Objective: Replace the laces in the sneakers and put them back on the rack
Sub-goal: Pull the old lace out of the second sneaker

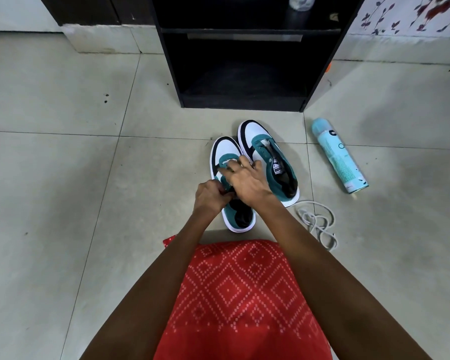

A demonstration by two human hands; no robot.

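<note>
Floor tiles (63, 178) hold a sneaker (225, 150), eyelets hidden under spread right fingers (240, 162), left fingers (218, 188) pinching it.

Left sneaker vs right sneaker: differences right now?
Both hands work at the left sneaker: the left hand grips its side, the right hand covers its eyelets; the right sneaker shows its bare tongue. The right sneaker's eyelets are empty; the left sneaker's are mostly hidden. The right sneaker sits nearer the rack. Both are teal, white and black, toes toward the rack.
</note>
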